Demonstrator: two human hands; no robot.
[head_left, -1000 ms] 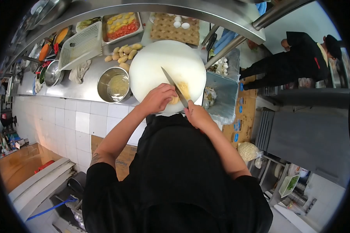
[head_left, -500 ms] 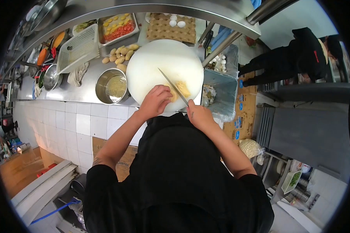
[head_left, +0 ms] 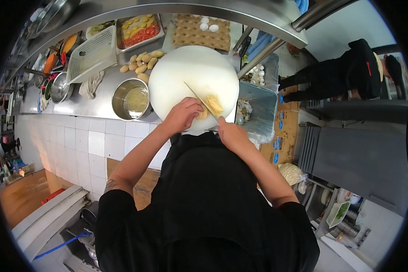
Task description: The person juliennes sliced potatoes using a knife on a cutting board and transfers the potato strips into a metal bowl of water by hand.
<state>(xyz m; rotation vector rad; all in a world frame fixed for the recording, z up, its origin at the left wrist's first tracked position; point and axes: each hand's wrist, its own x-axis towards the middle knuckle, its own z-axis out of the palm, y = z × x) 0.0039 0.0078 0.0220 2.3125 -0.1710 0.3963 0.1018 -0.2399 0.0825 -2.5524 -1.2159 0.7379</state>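
A round white cutting board (head_left: pixel 186 68) lies on the steel counter. On its near part my left hand (head_left: pixel 184 114) presses curled fingers onto a sliced yellow piece (head_left: pixel 202 113), which looks like peeled potato. My right hand (head_left: pixel 231 133) is closed round the handle of a knife (head_left: pixel 197 95), whose blade slants up and left across the board beside my left fingertips. Cut yellow strips (head_left: pixel 214 105) lie in a small pile just right of the blade. A steel pot (head_left: pixel 118 100) with pale yellow contents stands left of the board.
Several potatoes (head_left: pixel 142 61) lie behind the pot. An egg tray (head_left: pixel 195 34), a tray of chopped food (head_left: pixel 139 43) and a white basket (head_left: pixel 93 68) stand further back. A lined grey bin (head_left: pixel 263 109) is right of the board. Another person (head_left: pixel 340 72) bends at the right.
The pile of cut strips has shifted slightly and looks fuller than a second ago. The knife blade has moved a little left. The other person's upper body has shifted.
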